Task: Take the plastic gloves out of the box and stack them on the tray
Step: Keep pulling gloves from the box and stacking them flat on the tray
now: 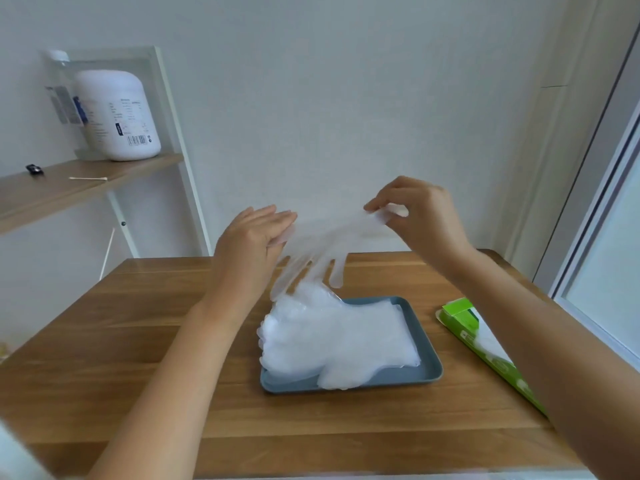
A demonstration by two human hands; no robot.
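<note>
A clear plastic glove (pixel 322 251) hangs in the air above the tray, fingers pointing down. My right hand (pixel 419 216) pinches its cuff end. My left hand (pixel 256 244) has straight fingers that touch the glove's other edge. Below, a blue-grey tray (pixel 431 362) on the wooden table holds a stack of clear gloves (pixel 339 341). The green glove box (pixel 485 348) lies to the right of the tray, partly hidden by my right forearm.
The wooden table (pixel 138 341) stands against a white wall. At the left a shelf (pixel 69 188) carries a large white jar (pixel 117 116), a cotton swab and a small black item. A window frame runs along the right edge.
</note>
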